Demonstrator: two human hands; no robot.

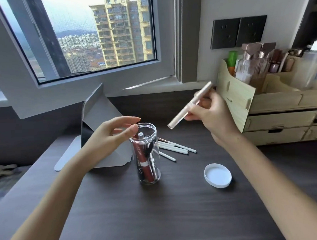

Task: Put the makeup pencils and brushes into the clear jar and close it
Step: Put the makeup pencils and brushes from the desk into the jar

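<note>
- On dark desk [159,212]: clear jar [147,157] upright, uncapped, holding red tube [142,158] and dark pencils.
- Left hand [110,135] loosely spread at jar rim, empty.
- Right hand [209,113] pinches champagne pencil [190,105], long axis diagonal, lower end toward jar.
- White lid [218,175] inverted, right of jar.
- White brushes [176,148] flat behind jar.

Clear glossy plastic jar [148,157], matt dark woodgrain desk [159,212], pale plywood organiser [276,116]

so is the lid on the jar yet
No, the white lid lies on the desk to the right of the open clear jar.

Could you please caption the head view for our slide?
Right hand holds a champagne pencil above the open clear jar; white lid lies aside.
</note>
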